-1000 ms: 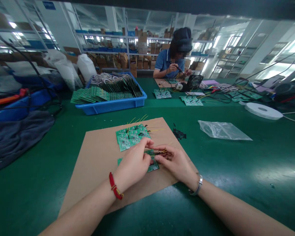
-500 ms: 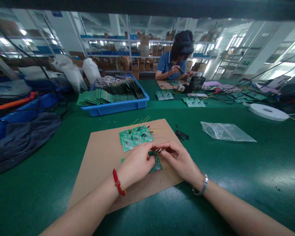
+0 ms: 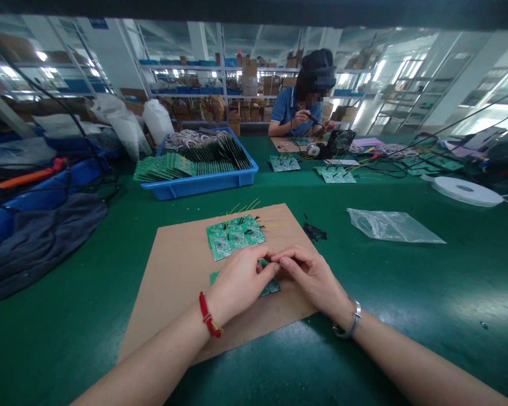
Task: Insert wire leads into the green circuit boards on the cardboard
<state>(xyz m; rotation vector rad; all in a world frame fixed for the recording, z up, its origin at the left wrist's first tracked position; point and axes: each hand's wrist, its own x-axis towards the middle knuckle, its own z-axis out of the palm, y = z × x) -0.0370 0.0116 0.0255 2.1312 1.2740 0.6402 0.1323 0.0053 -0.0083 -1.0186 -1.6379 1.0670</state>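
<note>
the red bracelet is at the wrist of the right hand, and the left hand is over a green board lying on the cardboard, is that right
Not quite: the head view shows the red bracelet at the wrist of the left hand, not the right hand. The left hand is indeed over a green board lying on the cardboard.

A dark cloth (image 3: 46, 245) lies left, a white reel (image 3: 481, 196) right.
</note>
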